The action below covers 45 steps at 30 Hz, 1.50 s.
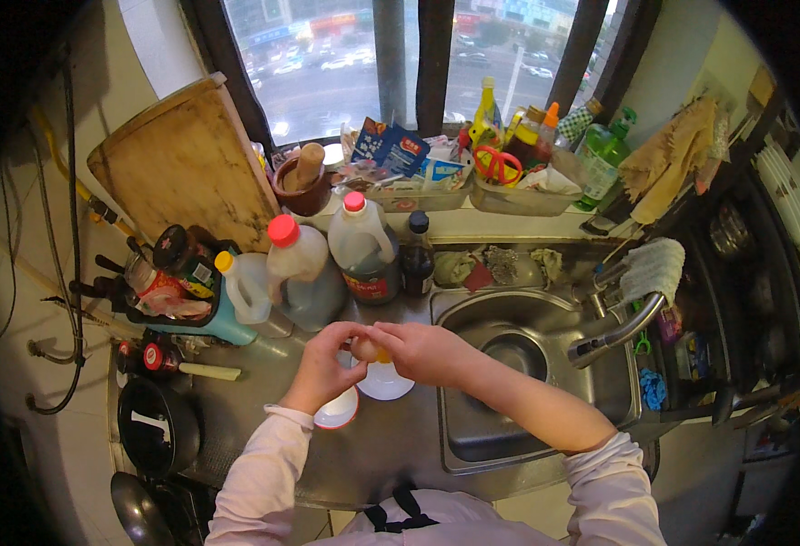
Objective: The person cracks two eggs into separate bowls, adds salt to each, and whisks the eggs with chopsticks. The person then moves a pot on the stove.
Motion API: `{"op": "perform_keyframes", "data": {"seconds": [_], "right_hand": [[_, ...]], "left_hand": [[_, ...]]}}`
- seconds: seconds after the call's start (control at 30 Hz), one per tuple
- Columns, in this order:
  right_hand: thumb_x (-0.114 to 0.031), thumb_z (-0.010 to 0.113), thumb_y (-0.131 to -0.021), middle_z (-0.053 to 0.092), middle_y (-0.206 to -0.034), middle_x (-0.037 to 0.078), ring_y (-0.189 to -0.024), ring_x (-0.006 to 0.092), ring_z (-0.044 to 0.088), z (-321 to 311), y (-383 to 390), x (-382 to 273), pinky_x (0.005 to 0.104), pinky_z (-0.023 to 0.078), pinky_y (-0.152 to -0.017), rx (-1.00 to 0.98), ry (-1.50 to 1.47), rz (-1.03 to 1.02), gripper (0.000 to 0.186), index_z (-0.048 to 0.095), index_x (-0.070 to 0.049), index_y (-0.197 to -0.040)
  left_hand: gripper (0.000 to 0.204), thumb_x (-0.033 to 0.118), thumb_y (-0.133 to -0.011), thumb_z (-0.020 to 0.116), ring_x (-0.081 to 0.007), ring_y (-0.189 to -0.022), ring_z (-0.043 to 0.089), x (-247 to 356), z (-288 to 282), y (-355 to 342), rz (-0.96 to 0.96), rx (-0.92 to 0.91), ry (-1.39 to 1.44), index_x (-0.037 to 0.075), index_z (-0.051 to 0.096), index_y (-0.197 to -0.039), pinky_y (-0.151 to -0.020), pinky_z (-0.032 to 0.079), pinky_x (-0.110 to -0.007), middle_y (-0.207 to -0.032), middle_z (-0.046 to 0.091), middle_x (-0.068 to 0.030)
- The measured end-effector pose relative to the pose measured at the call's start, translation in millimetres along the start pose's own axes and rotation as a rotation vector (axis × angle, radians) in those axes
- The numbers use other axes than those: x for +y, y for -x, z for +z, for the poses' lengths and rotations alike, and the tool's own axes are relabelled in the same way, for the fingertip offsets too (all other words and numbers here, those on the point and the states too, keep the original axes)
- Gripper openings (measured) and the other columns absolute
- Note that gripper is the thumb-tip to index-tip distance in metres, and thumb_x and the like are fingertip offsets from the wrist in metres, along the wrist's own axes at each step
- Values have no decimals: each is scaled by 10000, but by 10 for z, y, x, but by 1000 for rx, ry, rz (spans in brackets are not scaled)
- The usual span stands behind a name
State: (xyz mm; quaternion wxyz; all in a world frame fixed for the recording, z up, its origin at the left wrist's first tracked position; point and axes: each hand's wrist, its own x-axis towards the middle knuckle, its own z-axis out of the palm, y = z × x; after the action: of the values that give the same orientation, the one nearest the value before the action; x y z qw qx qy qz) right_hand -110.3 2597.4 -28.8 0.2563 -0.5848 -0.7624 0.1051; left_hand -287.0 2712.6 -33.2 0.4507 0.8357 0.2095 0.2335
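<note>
An egg [364, 349] is held between my two hands over the counter, and its shell looks cracked. Something yellow, like yolk, shows at its right side. My left hand [324, 366] curls round the egg from the left. From the right, my right hand [412, 351] pinches the shell, its fingertips meeting the left ones. Directly below is a white bowl [387, 386], partly covered by the hands. Beside it, nearer me, stands a white bowl with a red rim [338, 411], half hidden by my left wrist. What lies inside the bowls is hard to make out.
Big red-capped jugs [301, 273] and a dark bottle [416, 255] stand just behind my hands. To the right is a steel sink [591, 400] with a faucet [620, 333]. A black pan [156, 428] sits at left; a cutting board [177, 168] leans behind.
</note>
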Motion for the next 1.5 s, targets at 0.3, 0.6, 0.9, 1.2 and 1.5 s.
{"op": "perform_keyframes", "data": {"seconds": [0.3,0.6,0.9,1.2,1.5], "right_hand": [[-127,564,-825,591,-1235,115,-952,275,631,67,58,80,364,539,-788,53,160,-56,319,524,-27,-1125],[-136,594,-767,632,-1147,120,-872,238,637,164,130,67,331,541,-686,282,324,-124,255,581,-25,-997],[-131,583,-779,630,-1140,139,-846,235,637,189,168,-37,319,546,-677,249,434,10,220,577,-28,-973],[-149,595,-755,632,-1056,121,-737,222,625,355,255,28,313,525,-587,280,386,65,149,553,-75,-878],[-138,599,-759,617,-1019,104,-747,232,629,360,307,34,333,542,-584,329,348,71,178,542,-61,-910]], "left_hand": [[417,-35,-609,726,-321,-993,585,182,-54,-57,201,-46,-285,49,567,-986,-857,485,-373,-1021,599,-126],[362,-11,-634,665,-347,-946,549,400,-28,-75,250,-103,-462,58,562,-975,-837,455,-426,-978,560,-125],[250,-23,-670,618,-335,-880,528,474,61,-81,232,-32,-635,58,546,-895,-781,431,-446,-904,534,-122],[111,29,-769,592,-330,-863,520,575,103,-179,244,-86,-761,50,542,-866,-839,403,-447,-854,508,-128],[130,72,-779,627,-321,-895,521,635,159,-222,260,-102,-816,60,547,-881,-867,399,-444,-866,511,-125]]}}
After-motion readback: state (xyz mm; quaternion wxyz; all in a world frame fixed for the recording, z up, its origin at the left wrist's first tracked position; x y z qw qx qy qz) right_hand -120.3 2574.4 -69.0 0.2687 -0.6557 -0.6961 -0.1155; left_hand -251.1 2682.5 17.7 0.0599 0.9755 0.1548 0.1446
